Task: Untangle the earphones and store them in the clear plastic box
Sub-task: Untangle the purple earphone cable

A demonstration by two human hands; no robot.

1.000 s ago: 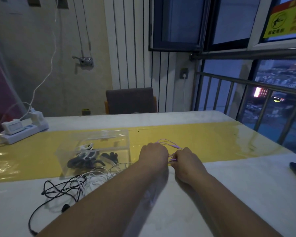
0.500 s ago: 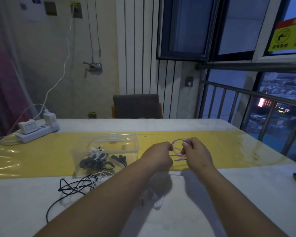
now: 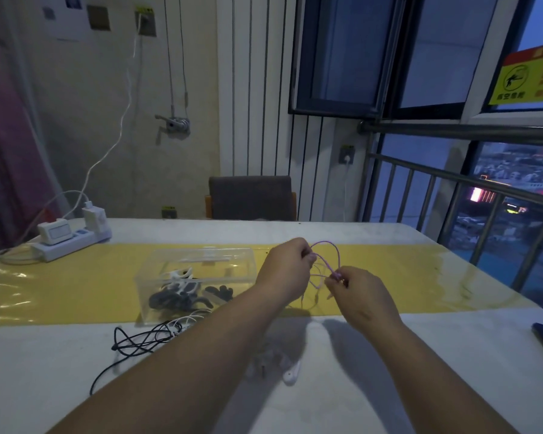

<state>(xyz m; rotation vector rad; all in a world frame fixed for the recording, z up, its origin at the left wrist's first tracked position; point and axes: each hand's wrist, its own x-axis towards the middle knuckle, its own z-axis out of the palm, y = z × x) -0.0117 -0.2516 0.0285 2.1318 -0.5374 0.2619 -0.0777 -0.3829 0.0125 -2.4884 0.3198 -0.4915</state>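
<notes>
The purple earphone cable (image 3: 328,256) is pinched by the left hand (image 3: 287,270) and right hand (image 3: 355,289) and held up over the table (image 3: 452,355), seemingly so its loops hang free.

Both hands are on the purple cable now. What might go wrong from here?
The left hand and right hand pinch thin loops of the purple earphones; pulling them apart may tighten a knot. The left forearm passes close by the tangled black and white cables in front of the clear plastic box and could drag them.
</notes>
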